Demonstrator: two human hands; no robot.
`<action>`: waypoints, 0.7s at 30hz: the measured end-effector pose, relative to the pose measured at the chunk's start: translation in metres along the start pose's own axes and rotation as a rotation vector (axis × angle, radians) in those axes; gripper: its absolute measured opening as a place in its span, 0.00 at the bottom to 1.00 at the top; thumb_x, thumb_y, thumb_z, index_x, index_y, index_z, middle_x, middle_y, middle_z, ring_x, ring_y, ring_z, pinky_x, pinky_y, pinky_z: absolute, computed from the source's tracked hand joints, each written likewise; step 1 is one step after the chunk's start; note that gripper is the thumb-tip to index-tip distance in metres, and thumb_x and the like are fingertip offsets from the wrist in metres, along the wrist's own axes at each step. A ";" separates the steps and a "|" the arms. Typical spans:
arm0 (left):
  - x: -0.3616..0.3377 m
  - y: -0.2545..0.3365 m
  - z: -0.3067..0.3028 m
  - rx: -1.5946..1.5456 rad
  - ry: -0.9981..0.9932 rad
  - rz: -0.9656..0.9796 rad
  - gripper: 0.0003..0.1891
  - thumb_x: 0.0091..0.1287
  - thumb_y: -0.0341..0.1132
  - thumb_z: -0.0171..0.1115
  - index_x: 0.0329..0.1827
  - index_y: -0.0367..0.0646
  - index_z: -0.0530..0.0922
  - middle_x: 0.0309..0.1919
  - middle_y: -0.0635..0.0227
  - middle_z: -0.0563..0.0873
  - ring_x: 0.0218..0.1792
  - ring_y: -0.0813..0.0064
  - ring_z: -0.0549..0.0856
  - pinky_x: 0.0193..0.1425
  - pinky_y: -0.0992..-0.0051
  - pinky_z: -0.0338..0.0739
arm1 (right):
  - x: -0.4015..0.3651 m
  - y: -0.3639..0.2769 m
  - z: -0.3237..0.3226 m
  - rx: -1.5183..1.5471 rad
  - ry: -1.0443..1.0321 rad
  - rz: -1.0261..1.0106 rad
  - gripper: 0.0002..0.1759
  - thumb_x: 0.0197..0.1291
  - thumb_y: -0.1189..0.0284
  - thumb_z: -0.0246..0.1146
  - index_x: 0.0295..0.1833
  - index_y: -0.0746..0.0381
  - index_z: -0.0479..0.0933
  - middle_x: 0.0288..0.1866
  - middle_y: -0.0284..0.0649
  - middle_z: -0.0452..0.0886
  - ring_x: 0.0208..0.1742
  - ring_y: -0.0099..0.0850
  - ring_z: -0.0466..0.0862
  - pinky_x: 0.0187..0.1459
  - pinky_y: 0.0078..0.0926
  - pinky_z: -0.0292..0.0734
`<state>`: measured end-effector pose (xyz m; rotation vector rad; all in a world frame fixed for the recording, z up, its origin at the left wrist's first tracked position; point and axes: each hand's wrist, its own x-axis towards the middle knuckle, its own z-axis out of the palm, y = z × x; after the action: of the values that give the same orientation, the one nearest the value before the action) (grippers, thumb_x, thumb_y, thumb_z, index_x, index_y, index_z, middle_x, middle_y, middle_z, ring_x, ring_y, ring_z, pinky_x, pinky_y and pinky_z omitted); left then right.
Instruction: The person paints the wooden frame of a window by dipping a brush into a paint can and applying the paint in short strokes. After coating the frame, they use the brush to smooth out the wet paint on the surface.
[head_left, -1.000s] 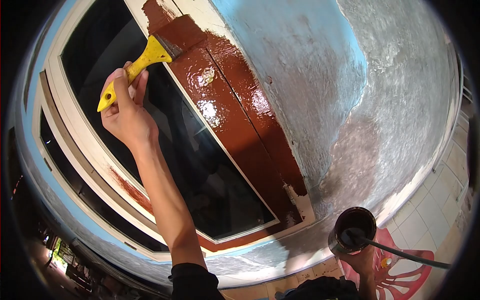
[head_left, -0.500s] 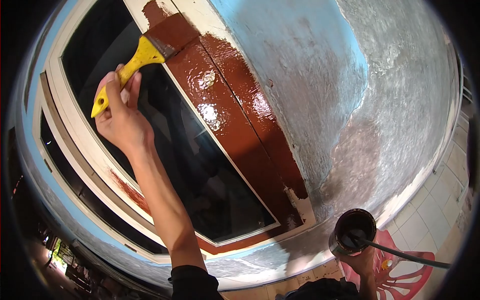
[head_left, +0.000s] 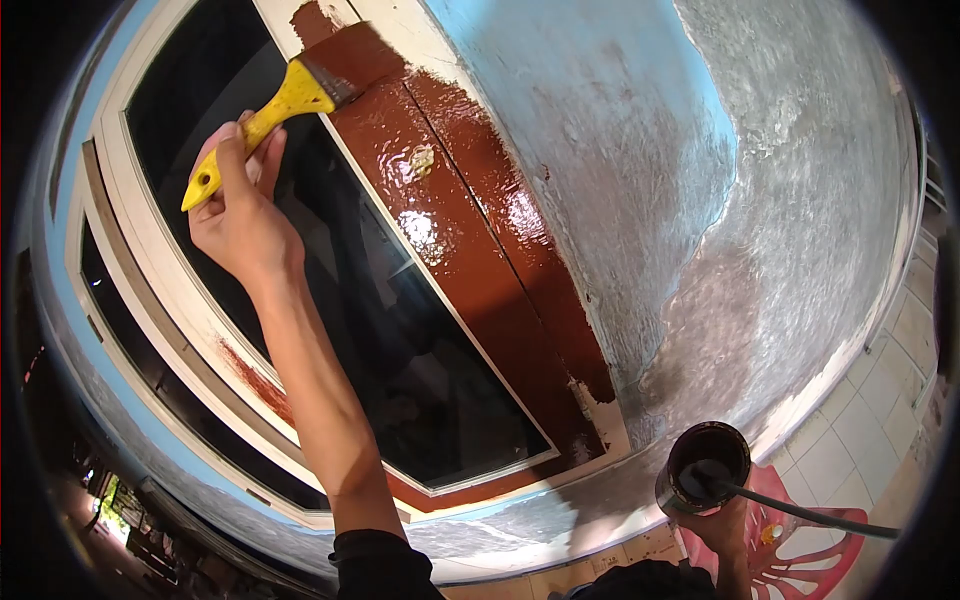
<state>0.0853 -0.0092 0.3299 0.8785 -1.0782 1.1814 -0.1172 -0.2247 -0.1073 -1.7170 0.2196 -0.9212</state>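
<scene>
My left hand (head_left: 245, 215) grips the yellow handle of a wide paintbrush (head_left: 262, 118), fingers wrapped round it near its holed end. The bristles, coated in red-brown paint, lie against the upper part of a window frame (head_left: 440, 200), where wet paint shines below them. Bare cream wood shows above and beside the painted stretch. Low on the right, my right hand (head_left: 715, 525) holds a dark round paint can (head_left: 703, 455) from beneath, its mouth facing up. Dark liquid shows inside the can, and a thin dark rod or cord (head_left: 800, 513) runs from its mouth to the right.
Dark glass panes (head_left: 400, 350) sit beside the painted wood. To the right is a wall (head_left: 620, 130) of patchy blue and grey. A red plastic chair (head_left: 835, 545) stands below the can on the tiled floor (head_left: 850, 430). A second window section (head_left: 150, 330) lies at left.
My left hand and the paintbrush have moved slightly upward, the bristles shifting a little right along the frame. The can has dipped slightly in my right hand.
</scene>
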 end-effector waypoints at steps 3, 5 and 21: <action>0.003 0.003 -0.002 -0.005 0.012 -0.002 0.10 0.62 0.29 0.61 0.41 0.30 0.77 0.37 0.52 0.84 0.37 0.66 0.86 0.44 0.72 0.85 | 0.001 0.008 0.000 0.017 0.008 -0.025 0.53 0.25 0.69 0.80 0.61 0.63 0.59 0.54 0.45 0.72 0.54 0.37 0.74 0.53 0.35 0.74; 0.006 0.003 0.006 -0.024 -0.010 -0.012 0.10 0.62 0.28 0.61 0.41 0.28 0.77 0.37 0.51 0.83 0.36 0.66 0.86 0.44 0.73 0.85 | 0.003 0.004 0.001 0.006 0.005 -0.037 0.53 0.25 0.69 0.80 0.61 0.63 0.59 0.54 0.45 0.72 0.54 0.37 0.75 0.53 0.35 0.74; 0.033 -0.002 0.008 0.012 -0.053 -0.049 0.11 0.61 0.27 0.62 0.41 0.27 0.76 0.36 0.49 0.83 0.33 0.64 0.86 0.41 0.75 0.85 | 0.006 0.003 0.001 -0.017 0.007 -0.034 0.53 0.25 0.67 0.80 0.61 0.63 0.59 0.53 0.45 0.72 0.54 0.39 0.75 0.53 0.36 0.74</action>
<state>0.0868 -0.0083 0.3636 0.9452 -1.0872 1.1308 -0.1117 -0.2281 -0.1077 -1.7380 0.2044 -0.9531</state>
